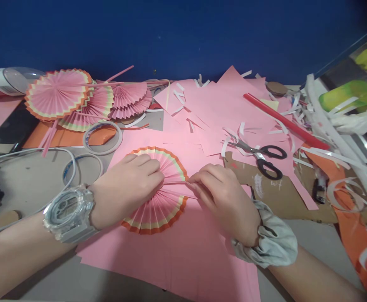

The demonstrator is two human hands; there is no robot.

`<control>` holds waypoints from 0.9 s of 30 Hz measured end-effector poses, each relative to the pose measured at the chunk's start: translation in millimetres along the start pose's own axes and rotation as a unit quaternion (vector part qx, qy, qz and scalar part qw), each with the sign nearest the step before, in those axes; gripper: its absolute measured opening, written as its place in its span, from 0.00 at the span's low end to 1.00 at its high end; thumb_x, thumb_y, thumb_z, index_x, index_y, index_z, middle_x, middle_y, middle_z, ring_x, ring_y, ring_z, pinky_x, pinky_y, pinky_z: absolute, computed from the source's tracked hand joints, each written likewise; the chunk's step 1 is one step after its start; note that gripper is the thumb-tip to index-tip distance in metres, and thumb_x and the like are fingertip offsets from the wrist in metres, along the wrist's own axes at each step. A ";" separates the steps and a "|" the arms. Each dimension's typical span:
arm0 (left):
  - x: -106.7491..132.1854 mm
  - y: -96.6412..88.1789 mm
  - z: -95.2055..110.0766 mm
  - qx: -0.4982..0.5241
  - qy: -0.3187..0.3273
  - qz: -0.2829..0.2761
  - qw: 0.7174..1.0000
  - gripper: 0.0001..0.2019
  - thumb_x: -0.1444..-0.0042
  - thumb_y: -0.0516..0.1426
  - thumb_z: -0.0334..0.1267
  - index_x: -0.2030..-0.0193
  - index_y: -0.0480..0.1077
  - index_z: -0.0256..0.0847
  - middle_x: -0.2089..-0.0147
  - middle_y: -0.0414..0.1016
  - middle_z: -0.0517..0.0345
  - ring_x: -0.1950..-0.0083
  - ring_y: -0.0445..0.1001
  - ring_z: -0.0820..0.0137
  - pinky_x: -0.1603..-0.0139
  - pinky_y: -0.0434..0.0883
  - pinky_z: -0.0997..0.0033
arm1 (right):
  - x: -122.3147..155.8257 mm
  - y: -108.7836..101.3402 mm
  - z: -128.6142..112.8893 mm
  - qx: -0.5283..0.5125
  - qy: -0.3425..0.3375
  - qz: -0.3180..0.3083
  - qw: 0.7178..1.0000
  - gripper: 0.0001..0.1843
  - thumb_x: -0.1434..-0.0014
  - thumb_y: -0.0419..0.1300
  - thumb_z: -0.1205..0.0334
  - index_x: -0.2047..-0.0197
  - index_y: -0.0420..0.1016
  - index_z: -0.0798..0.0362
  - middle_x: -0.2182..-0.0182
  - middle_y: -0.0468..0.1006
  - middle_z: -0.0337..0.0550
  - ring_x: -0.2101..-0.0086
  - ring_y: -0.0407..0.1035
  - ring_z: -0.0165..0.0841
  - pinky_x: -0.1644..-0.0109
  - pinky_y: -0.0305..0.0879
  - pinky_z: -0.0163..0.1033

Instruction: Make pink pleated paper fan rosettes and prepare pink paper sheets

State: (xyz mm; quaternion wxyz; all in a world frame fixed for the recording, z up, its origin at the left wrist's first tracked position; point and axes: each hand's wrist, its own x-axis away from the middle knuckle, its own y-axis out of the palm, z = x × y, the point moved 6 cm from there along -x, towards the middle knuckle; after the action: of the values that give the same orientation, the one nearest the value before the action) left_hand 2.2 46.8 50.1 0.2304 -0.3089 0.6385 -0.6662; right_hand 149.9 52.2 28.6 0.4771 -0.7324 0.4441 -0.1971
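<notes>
A round pleated paper fan, pink with a cream band and an orange edge, lies on large pink paper sheets in front of me. My left hand, fingers curled, presses on the fan's left half and middle, hiding part of it. With thumb and fingers pinched, my right hand grips the fan's right edge, where a pleat fold or thin strip runs across between both hands. I cannot make out whether that strip is separate from the fan.
Finished-looking pleated fans lie at the back left, near two tape rolls and a cable. Black-handled scissors rest at right on pink paper and cardboard. Behind them lie a red strip and white paper scraps.
</notes>
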 end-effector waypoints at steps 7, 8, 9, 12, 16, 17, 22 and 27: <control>1.8 1.7 -1.7 0.017 -0.004 0.017 1.000 0.08 0.42 0.51 0.29 0.66 0.71 0.40 0.67 0.68 0.56 0.64 0.65 0.66 0.64 0.61 0.64 | 0.6 -0.6 -0.4 0.005 0.002 -0.001 1.000 0.07 0.39 0.52 0.64 0.66 0.70 0.54 0.68 0.71 0.42 0.67 0.62 0.33 0.62 0.54 0.42; 2.1 2.3 -1.8 0.017 -0.003 0.013 1.000 0.08 0.42 0.51 0.29 0.66 0.71 0.40 0.67 0.68 0.56 0.64 0.64 0.65 0.64 0.62 0.64 | 0.5 -0.4 -0.5 0.006 0.003 -0.002 1.000 0.07 0.39 0.52 0.64 0.66 0.70 0.54 0.68 0.71 0.42 0.67 0.62 0.33 0.62 0.54 0.42; 2.4 2.6 -1.7 0.017 -0.001 0.010 1.000 0.08 0.43 0.51 0.29 0.66 0.71 0.40 0.67 0.68 0.56 0.64 0.64 0.65 0.64 0.62 0.64 | 0.3 -0.1 -0.5 0.006 0.004 -0.003 1.000 0.07 0.39 0.52 0.64 0.66 0.70 0.53 0.68 0.71 0.42 0.67 0.62 0.33 0.62 0.54 0.42; 3.4 2.0 -1.0 0.012 0.006 0.002 1.000 0.07 0.44 0.52 0.28 0.66 0.70 0.40 0.67 0.67 0.56 0.64 0.64 0.65 0.64 0.62 0.64 | -0.2 1.1 -0.3 0.002 0.006 -0.006 1.000 0.07 0.39 0.52 0.65 0.66 0.70 0.53 0.68 0.71 0.42 0.66 0.63 0.33 0.62 0.54 0.42; 5.9 0.4 -1.1 0.020 0.001 -0.011 1.000 0.08 0.44 0.51 0.27 0.64 0.70 0.40 0.66 0.67 0.56 0.63 0.64 0.64 0.64 0.64 0.63 | -0.5 1.5 1.7 -0.005 0.007 -0.009 1.000 0.06 0.39 0.52 0.65 0.66 0.70 0.53 0.68 0.71 0.42 0.66 0.63 0.33 0.61 0.55 0.42; 7.1 0.1 -1.8 0.031 -0.005 -0.011 0.999 0.09 0.44 0.51 0.27 0.62 0.70 0.40 0.65 0.67 0.55 0.63 0.64 0.64 0.63 0.65 0.63 | -0.5 0.8 2.7 -0.007 0.009 -0.008 1.000 0.06 0.39 0.53 0.65 0.65 0.70 0.53 0.68 0.71 0.42 0.66 0.63 0.33 0.61 0.55 0.42; 20.8 5.0 -8.4 0.078 -0.088 0.028 0.993 0.14 0.41 0.49 0.33 0.50 0.66 0.40 0.54 0.68 0.51 0.52 0.65 0.61 0.52 0.66 0.57 | 0.3 -2.1 8.9 -0.008 0.028 -0.014 0.999 0.06 0.39 0.53 0.64 0.67 0.69 0.52 0.68 0.71 0.41 0.66 0.64 0.33 0.61 0.55 0.42; 37.3 29.9 -1.4 0.076 -0.114 0.046 0.989 0.29 0.41 0.48 0.42 0.36 0.49 0.31 0.34 0.51 0.44 0.33 0.45 0.53 0.36 0.49 0.48 | -0.3 -3.0 14.4 0.003 0.029 -0.045 0.999 0.05 0.39 0.53 0.64 0.65 0.69 0.51 0.65 0.71 0.41 0.62 0.63 0.34 0.57 0.55 0.43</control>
State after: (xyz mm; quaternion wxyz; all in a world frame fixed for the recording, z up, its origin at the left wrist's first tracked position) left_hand -27.6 19.3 24.8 0.3552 -0.3349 0.5691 -0.6616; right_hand 161.4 60.5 24.5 0.4568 -0.7440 0.4241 -0.2405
